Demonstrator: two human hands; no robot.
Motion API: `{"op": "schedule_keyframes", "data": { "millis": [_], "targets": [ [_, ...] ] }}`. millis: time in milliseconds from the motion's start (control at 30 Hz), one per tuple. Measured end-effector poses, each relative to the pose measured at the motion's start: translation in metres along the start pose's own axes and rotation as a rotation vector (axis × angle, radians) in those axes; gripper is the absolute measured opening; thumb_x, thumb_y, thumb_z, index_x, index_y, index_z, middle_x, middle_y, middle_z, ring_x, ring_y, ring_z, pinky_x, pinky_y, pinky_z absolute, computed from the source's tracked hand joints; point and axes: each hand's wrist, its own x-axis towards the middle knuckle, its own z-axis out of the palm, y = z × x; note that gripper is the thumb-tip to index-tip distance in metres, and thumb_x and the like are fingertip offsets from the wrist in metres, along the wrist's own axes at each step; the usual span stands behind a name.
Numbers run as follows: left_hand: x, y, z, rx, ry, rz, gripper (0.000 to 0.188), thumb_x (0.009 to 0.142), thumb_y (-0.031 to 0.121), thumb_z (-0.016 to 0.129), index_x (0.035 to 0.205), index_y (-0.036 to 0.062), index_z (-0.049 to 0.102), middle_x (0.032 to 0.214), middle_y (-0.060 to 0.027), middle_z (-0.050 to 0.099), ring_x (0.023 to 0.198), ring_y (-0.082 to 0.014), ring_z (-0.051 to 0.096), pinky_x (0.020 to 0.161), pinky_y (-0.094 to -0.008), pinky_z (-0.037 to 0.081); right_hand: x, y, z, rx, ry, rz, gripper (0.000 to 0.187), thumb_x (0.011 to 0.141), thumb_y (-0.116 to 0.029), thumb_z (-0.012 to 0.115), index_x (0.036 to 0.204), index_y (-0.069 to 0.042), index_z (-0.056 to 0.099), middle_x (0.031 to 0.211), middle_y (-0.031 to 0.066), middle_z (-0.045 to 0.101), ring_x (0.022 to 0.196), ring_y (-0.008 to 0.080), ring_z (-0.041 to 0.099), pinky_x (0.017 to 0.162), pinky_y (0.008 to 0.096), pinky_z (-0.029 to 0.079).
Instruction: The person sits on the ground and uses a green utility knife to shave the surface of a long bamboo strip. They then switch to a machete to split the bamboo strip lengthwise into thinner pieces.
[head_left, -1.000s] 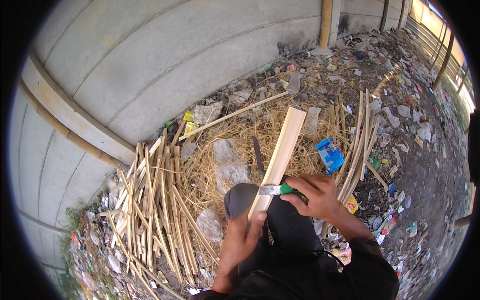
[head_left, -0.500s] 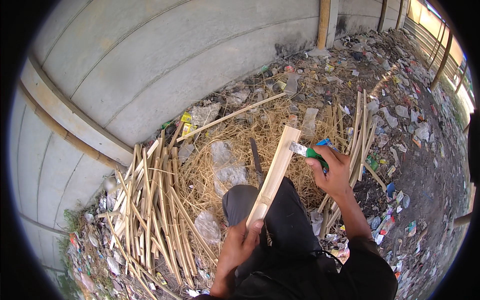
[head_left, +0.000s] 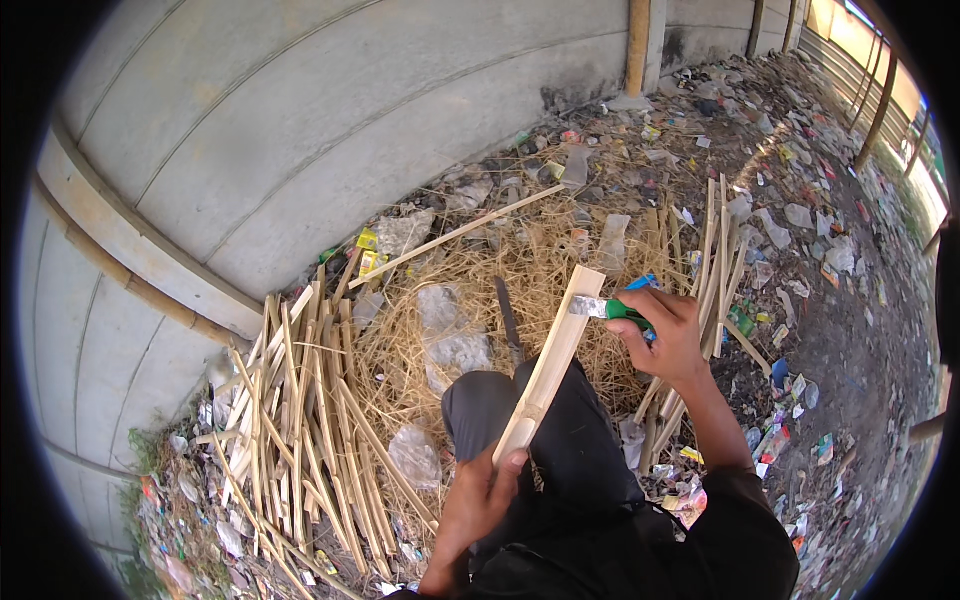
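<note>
A pale split bamboo strip (head_left: 548,372), with a node across its lower part, slants up and away over my dark trouser legs. My left hand (head_left: 482,492) grips its near end, thumb on top. In my right hand (head_left: 665,330) is a utility knife (head_left: 622,313) with a green handle and a short, wide blade. The blade lies against the face of the strip near its far end. Beyond my knees a dark, long flat blade (head_left: 507,312) rests on a heap of bamboo shavings (head_left: 430,260).
To the left lies a large pile of split bamboo strips (head_left: 300,430); a smaller bundle (head_left: 715,270) lies at the right. A grey concrete wall (head_left: 330,110) rises behind. Plastic litter (head_left: 790,230) covers the ground, and a single strip (head_left: 460,235) lies across the shavings.
The knife blade has shifted left, from the strip's right edge onto its face. The strip's far end has dipped slightly lower in view. Both hands keep their holds.
</note>
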Motion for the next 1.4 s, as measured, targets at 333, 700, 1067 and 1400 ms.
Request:
{"op": "schedule_keyframes", "data": {
  "millis": [333, 700, 1067, 1400],
  "targets": [
    [0.000, -0.009, -0.005, 0.010, 0.002, -0.022, 0.048, 0.112, 0.039, 0.057, 0.086, -0.0005, 0.062, 0.061, -0.0027, 0.058, 0.057, -0.0114, 0.057, 0.054, -0.0316, 0.045, -0.002, 0.017, 0.010, -0.038, 0.042, 0.028, 0.026, 0.089, -0.026, 0.084, 0.104, -0.007, 0.074, 0.093, 0.0088, 0.079, 0.067, 0.0255, 0.075, 0.055, 0.0342, 0.053],
    [-0.023, -0.017, -0.015, 0.040, -0.047, -0.099, 0.049, 0.111, 0.040, 0.059, 0.087, -0.0016, 0.063, 0.060, -0.0044, 0.058, 0.055, -0.0131, 0.057, 0.053, -0.0338, 0.045, 0.018, 0.087, -0.025, -0.161, 0.323, 0.480, 0.031, 0.105, -0.034, 0.069, 0.104, -0.004, 0.073, 0.064, 0.0079, 0.061, 0.051, 0.0134, 0.048, 0.051, 0.0331, 0.037],
    [0.008, -0.024, -0.014, -0.184, 0.024, -0.127, 0.041, 0.112, 0.032, 0.060, 0.087, -0.0010, 0.064, 0.060, -0.0015, 0.055, 0.054, -0.0099, 0.052, 0.053, -0.0304, 0.042, -0.032, -0.041, 0.045, 0.179, -0.114, -0.042, 0.028, 0.091, -0.030, 0.083, 0.104, -0.009, 0.070, 0.084, 0.0054, 0.074, 0.063, 0.0246, 0.071, 0.055, 0.0346, 0.054],
    [0.013, -0.011, -0.008, -0.145, 0.040, -0.059, 0.040, 0.111, 0.030, 0.061, 0.087, -0.0020, 0.065, 0.060, -0.0036, 0.061, 0.054, -0.0116, 0.057, 0.054, -0.0312, 0.045, -0.035, -0.061, 0.050, 0.141, -0.154, -0.072, 0.028, 0.091, -0.034, 0.082, 0.104, -0.012, 0.071, 0.080, 0.0022, 0.071, 0.059, 0.0229, 0.069, 0.052, 0.0341, 0.053]
  ]
}}
